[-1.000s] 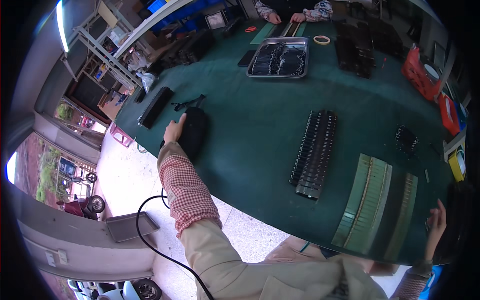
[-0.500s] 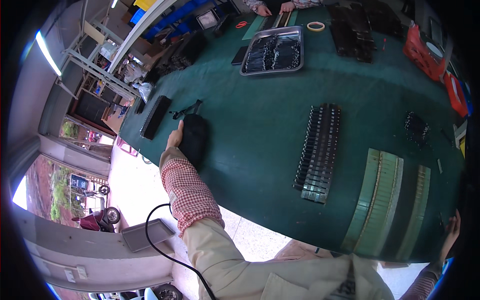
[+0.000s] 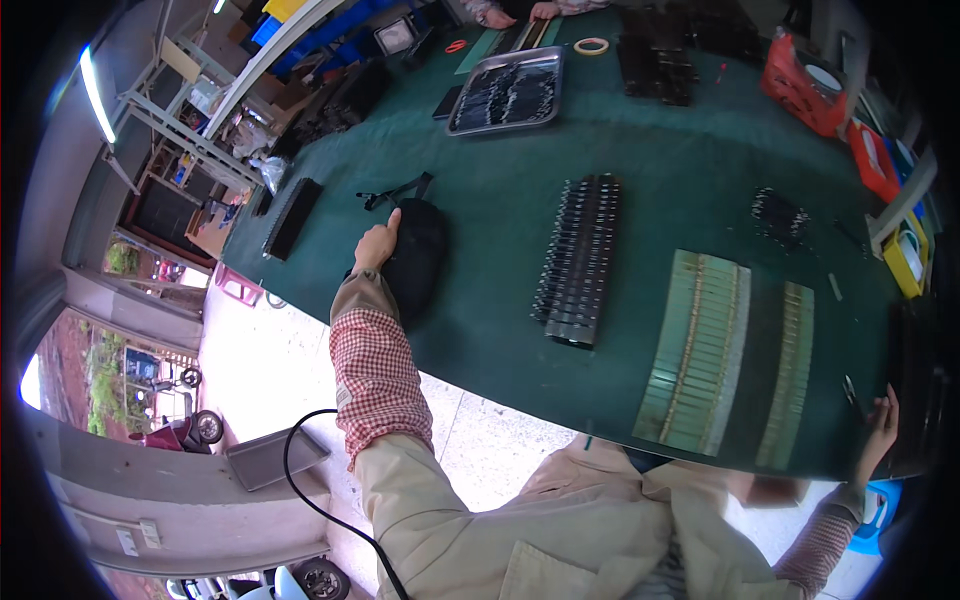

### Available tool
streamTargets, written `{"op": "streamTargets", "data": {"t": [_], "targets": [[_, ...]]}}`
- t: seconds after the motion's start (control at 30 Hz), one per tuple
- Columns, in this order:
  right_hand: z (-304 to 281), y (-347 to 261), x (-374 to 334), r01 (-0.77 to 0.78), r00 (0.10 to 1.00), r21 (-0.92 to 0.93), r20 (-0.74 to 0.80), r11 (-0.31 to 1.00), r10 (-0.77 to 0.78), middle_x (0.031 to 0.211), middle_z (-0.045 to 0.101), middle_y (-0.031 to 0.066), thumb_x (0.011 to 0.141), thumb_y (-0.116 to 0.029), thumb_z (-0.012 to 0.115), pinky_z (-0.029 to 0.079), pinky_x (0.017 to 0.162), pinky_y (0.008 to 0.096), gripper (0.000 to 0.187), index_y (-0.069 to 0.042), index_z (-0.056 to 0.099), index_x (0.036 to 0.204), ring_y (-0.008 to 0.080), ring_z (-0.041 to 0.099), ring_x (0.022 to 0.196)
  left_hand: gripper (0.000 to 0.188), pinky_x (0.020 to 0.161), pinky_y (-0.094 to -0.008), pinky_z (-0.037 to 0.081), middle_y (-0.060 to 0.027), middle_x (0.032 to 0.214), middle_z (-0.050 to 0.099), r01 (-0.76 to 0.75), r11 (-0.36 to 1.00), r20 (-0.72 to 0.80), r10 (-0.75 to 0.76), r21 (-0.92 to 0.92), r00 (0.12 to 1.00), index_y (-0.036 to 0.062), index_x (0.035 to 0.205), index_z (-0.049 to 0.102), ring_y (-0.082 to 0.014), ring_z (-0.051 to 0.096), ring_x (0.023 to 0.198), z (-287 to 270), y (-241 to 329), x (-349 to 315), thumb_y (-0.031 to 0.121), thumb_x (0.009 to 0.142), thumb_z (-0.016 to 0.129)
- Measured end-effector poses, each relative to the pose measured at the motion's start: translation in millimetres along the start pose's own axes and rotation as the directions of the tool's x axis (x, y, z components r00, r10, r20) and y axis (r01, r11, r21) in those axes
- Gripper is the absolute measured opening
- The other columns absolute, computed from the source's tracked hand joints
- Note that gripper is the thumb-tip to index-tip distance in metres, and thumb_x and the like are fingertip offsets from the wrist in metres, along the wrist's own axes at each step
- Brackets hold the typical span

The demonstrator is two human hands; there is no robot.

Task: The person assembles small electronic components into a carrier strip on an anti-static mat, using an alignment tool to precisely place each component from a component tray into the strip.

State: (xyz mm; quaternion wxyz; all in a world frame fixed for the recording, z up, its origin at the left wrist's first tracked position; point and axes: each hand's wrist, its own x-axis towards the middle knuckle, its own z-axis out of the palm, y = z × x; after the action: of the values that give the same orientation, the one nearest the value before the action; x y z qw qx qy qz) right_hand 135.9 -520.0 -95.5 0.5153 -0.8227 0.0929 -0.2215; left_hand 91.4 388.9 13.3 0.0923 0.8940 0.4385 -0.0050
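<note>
Reaching out along the table's left edge, the left hand lies against the left side of a black pouch, probably to steady it; fingertips partly hidden, so can't tell whether it is grasping or only touching. Pouch sits on the green table, left of centre, its strap trailing off the far end, likely just loose. Right hand is at the near right edge, fingers loosely spread, no object seen in it; looks like it is propped there for balance while the other arm stretches. Slim metal tool just left of that hand, handy for picking up. Between the hands: a long black rack with rows of shiny-tipped pieces, seemingly lined up for order, then a wide green board and a narrow green strip to its right, both close to the near edge, presumably within easy reach. Small heap of black pieces farther off on the right, loose. Far side: metal tray full of dark pieces, its raised rim likely there to contain them; beyond it, a co-worker's hands on another green board. Second black rack left of the pouch, apart.
</note>
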Motion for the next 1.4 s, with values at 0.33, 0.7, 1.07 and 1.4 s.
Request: {"op": "streamTargets", "data": {"t": [0.33,0.7,1.07,1.4], "targets": [[2,-39,-47,0.068,0.998,0.085,-0.003,0.994,-0.068,0.084,0.061,-0.0032,0.098,-0.018,0.050,0.038,0.061,0.0148,0.028,-0.009,0.061,0.122,0.0013,0.047,0.067,0.080,0.094,-0.0457,0.042,-0.0240,0.113,0.061,-0.115,0.991,-0.289,0.093,-0.062,0.953,-0.0029,0.106,0.062,-0.0396,0.055,0.110,2,-16,5,0.066,0.091,0.025],[26,-100,-69,0.515,0.843,-0.234,0.314,0.825,-0.437,0.116,0.054,0.0115,0.079,-0.001,0.063,0.041,0.094,0.0351,0.038,-0.004,0.058,0.116,0.0292,0.050,0.109,0.039,0.099,-0.0415,0.040,-0.0194,0.103,0.061,-0.344,-0.720,-0.710,0.285,-0.602,0.644,-0.0107,0.127,0.045,-0.0297,0.057,0.097,-147,117,-217,0.011,0.095,0.039],[16,-105,-33,0.530,0.842,-0.517,0.232,0.671,-0.486,0.103,0.057,0.0143,0.076,-0.009,0.067,0.041,0.088,0.0373,0.033,-0.003,0.060,0.107,0.0322,0.051,0.100,0.017,0.062,-0.0270,0.048,-0.0111,0.074,0.062,-0.227,-0.088,-0.214,0.754,-0.970,0.621,-0.0037,0.092,0.059,-0.0169,0.060,0.064,55,242,-316,0.010,0.094,0.049],[-22,-55,59,0.287,0.940,-0.949,0.253,0.127,-0.231,0.092,0.058,0.0128,0.079,-0.025,0.065,0.051,0.069,0.0378,0.034,-0.002,0.058,0.103,0.0287,0.058,0.086,0.016,0.061,-0.0237,0.047,-0.0076,0.074,0.063,-0.237,0.117,-0.018,0.867,-0.964,0.499,-0.0037,0.095,0.060,-0.0118,0.059,0.064,100,252,-291,0.010,0.094,0.052]]}}
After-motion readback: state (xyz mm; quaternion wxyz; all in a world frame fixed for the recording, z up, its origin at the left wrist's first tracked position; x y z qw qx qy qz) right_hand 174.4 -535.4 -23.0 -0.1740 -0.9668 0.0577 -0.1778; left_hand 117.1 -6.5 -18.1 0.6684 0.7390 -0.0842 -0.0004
